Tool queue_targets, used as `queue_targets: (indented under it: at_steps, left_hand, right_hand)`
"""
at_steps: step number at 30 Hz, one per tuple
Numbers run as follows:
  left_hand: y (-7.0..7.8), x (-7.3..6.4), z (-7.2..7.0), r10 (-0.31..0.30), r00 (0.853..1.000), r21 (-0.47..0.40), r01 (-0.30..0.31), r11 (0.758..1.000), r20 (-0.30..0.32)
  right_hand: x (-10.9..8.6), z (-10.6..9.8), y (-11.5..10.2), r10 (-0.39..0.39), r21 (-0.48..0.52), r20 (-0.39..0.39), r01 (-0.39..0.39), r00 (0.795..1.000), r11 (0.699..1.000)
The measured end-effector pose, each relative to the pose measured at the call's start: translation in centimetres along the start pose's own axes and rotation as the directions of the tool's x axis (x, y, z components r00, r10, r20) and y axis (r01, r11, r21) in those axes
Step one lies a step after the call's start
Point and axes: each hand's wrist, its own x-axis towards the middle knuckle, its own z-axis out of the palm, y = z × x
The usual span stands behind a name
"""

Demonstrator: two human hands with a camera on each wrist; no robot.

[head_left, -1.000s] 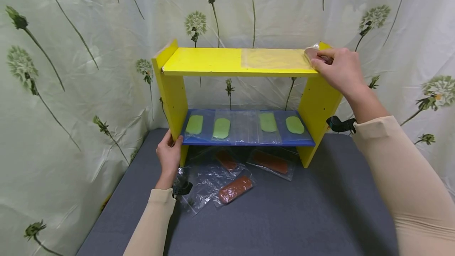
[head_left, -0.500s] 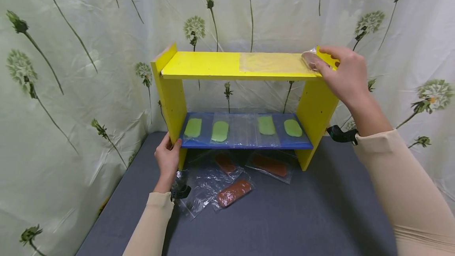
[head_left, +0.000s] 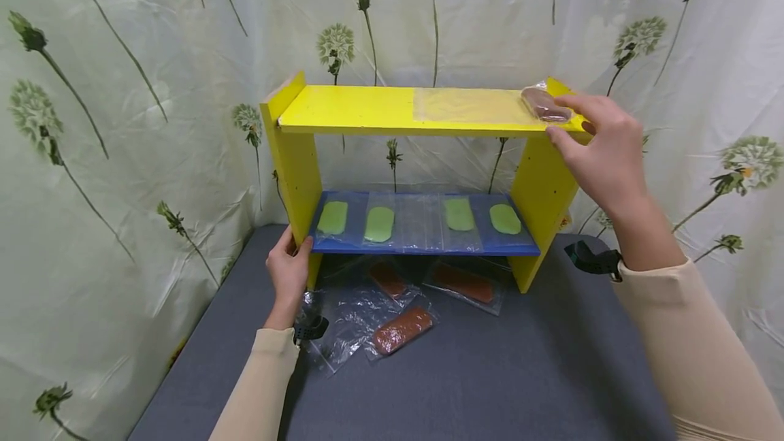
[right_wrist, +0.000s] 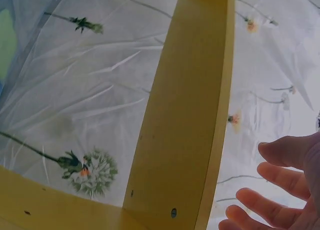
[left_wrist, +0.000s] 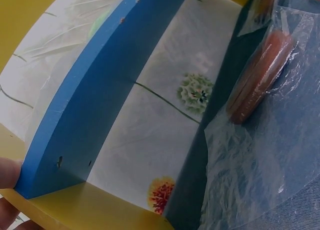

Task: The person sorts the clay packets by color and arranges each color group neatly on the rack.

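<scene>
Standing on a dark grey table (head_left: pixel 478 386), one shelf unit (head_left: pixel 545 182): yellow side panels, yellow top board (head_left: pixel 352 106), blue lower shelf (head_left: pixel 529 242). On the top board, at its right end, one brown slab (head_left: pixel 544 105) in clear wrap, with a clear flat film (head_left: pixel 465 106) to its left. Right hand (head_left: pixel 606 155), beside that slab, is released, fingers spread and holding nothing; whether a fingertip touches the wrap cannot be told. Left hand (head_left: pixel 290 271) grasps the unit's left side panel next to the blue shelf. On the blue shelf, four green pieces (head_left: pixel 380 224) in clear film, two to each side. On the table, below and before the unit, three reddish-brown slabs (head_left: pixel 403 331) in clear bags, plus crumpled clear plastic (head_left: pixel 339 332). Behind, a creased pale curtain (head_left: pixel 490 26), printed with dandelions.
</scene>
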Motion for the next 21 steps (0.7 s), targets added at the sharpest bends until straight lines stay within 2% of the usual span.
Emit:
queue_targets:
  at_steps: [5,13,21]
  left_hand:
    - [0.1,0.0,0.0,0.009,1.0,-0.007,-0.009,1.0,0.003]
    - [-0.1,0.1,0.0,0.016,1.0,0.0,-0.016,1.0,0.011]
    - [-0.2,0.1,-0.1,0.013,1.0,-0.003,-0.013,1.0,0.011]
  right_hand:
    - [-2.1,0.5,-0.5,-0.034,0.033,-0.004,0.034,0.999,0.999]
    - [-5.6,2.8,-0.6,-0.123,0.077,0.001,0.123,0.992,0.989]
    - [-9.2,5.5,-0.4,-0.141,0.175,0.044,0.131,0.989,0.976]
